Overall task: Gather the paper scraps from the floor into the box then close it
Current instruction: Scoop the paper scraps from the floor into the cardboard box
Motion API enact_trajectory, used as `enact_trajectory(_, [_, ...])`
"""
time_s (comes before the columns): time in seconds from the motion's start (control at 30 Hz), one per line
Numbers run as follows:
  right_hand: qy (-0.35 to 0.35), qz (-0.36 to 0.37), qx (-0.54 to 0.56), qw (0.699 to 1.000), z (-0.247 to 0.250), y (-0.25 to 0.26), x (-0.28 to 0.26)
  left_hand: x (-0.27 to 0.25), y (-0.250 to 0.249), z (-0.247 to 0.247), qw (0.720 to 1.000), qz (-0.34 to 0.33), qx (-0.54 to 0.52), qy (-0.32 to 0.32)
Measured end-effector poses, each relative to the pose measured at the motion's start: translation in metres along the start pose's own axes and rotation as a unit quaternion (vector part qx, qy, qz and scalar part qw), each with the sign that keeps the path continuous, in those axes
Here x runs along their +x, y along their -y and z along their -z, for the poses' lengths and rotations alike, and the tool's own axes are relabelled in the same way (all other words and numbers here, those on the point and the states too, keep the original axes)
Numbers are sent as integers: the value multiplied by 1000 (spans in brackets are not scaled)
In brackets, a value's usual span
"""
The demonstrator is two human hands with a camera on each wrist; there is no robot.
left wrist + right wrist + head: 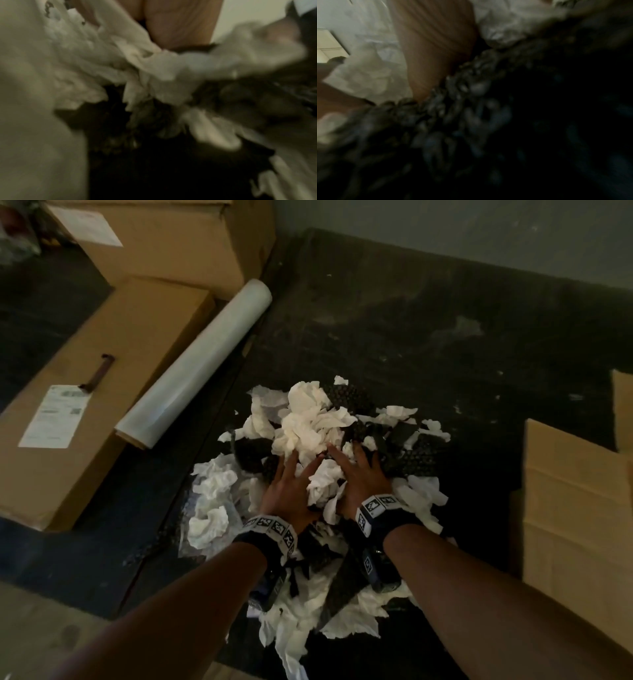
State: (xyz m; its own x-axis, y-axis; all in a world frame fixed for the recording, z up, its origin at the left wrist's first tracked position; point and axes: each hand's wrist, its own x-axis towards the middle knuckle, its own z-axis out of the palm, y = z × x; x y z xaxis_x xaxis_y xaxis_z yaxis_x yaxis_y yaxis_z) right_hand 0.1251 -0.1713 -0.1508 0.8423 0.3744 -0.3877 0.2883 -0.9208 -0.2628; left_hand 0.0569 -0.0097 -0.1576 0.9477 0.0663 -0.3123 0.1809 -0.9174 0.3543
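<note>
A heap of crumpled white paper scraps (pixel 308 422), mixed with pieces of black bubble wrap (pixel 421 457), lies on the dark floor in the head view. My left hand (pixel 291 477) and right hand (pixel 356 467) rest side by side on top of the heap, fingers spread and fairly straight, the tips sunk among the scraps. A white wad (pixel 322 484) sits between the two hands. The brown flaps of a cardboard box (pixel 575 508) show at the right edge. Both wrist views are blurred: white paper (pixel 163 67) under the left palm, black bubble wrap (pixel 453 108) under the right.
A long flat carton with a label (pixel 85 405) lies on the left, with a bigger carton (pixel 171 241) behind it. A roll of clear film (pixel 198 364) leans alongside them. Dark mat (pixel 445 320) stretches beyond the heap to a grey wall (pixel 479 227).
</note>
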Motion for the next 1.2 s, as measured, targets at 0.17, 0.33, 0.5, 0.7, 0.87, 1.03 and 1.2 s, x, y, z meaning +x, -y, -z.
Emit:
enact_trajectory(0.17, [-58, -8, 21, 998, -11, 5, 1, 1, -7, -6, 999, 8, -19, -38])
enact_trajectory(0.33, [-97, -8, 13, 995, -12, 12, -1, -3, -11, -5, 997, 13, -38, -73])
enact_trajectory(0.5, [-118, 2, 30, 993, 3, 18, -9, -16, -20, 13, 995, 24, -15, -91])
enact_trajectory(0.7, [-161, 7, 37, 986, 31, 29, -34, -31, -27, 43, 991, -10, -17, -131])
enact_trajectory(0.87, [-196, 20, 40, 980, 66, 42, -58, -46, -36, 75, 985, -36, -22, -166])
enact_trajectory(1.03, [-226, 33, 47, 972, 102, 56, -83, -64, -46, 113, 978, -66, -24, -196])
enact_trajectory(1.2, [-245, 42, 53, 967, 140, 67, -107, -81, -59, 149, 966, -91, -30, -240])
